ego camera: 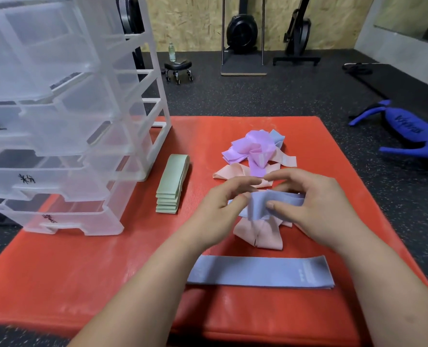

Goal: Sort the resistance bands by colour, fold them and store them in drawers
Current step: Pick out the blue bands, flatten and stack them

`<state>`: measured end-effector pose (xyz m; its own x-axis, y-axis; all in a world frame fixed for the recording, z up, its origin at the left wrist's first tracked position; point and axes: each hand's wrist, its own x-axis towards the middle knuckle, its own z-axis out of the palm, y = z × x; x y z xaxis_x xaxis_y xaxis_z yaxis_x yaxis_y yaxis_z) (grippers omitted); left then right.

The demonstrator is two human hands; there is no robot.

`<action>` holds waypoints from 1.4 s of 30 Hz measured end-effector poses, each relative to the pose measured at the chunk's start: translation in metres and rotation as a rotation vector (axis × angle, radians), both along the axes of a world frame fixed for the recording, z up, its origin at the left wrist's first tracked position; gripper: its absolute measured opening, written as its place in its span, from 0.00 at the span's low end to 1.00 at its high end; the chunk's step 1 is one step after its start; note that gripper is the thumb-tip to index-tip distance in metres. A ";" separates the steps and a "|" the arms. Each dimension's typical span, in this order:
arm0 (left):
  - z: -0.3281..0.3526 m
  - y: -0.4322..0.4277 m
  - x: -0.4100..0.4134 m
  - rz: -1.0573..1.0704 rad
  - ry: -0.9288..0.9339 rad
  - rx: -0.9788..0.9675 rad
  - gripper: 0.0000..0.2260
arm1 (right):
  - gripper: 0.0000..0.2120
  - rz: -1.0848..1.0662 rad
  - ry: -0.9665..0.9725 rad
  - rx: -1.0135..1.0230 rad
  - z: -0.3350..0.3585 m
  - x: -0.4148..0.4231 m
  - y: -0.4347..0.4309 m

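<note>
Both hands hold one blue resistance band [263, 205] above the red mat [82, 271]. My left hand [220, 209] pinches its left end, my right hand [315, 209] grips its right part. Under the hands lie pink bands [260, 236]. Farther back sits a loose heap of purple bands [250, 149] with pink bands [230, 171] and a light blue one [276, 137] mixed in. A flat stack of blue bands [258, 272] lies near me. A neat stack of green bands [171, 184] rests left of centre. The clear plastic drawer unit [65, 136] stands at the left on the mat.
The drawers carry handwritten labels and are shut. Around the mat is dark speckled gym floor. A blue training bag [405, 131] lies to the right. A small wheeled stool [179, 67] with a bottle and exercise machines stand by the far wall.
</note>
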<state>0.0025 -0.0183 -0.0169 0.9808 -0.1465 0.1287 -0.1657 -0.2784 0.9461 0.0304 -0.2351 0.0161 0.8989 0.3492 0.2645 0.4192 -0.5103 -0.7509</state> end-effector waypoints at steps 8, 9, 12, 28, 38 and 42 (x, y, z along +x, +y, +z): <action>-0.017 -0.001 0.006 -0.067 -0.141 0.274 0.07 | 0.23 0.075 -0.031 -0.099 0.004 -0.004 -0.010; -0.018 -0.001 0.007 -0.059 -0.166 0.288 0.05 | 0.23 0.046 -0.033 -0.077 0.001 -0.003 -0.012; -0.019 -0.001 0.010 0.015 -0.222 0.317 0.04 | 0.26 -0.016 0.045 0.045 -0.004 0.001 -0.022; -0.012 0.027 0.007 0.027 -0.276 0.646 0.08 | 0.17 -0.219 0.122 0.609 -0.005 -0.006 -0.043; 0.012 0.066 -0.021 0.155 -0.079 0.453 0.05 | 0.15 -0.328 0.319 0.698 -0.014 -0.020 -0.068; 0.013 0.080 -0.035 0.196 0.008 0.365 0.08 | 0.16 -0.378 0.444 0.645 -0.020 -0.026 -0.071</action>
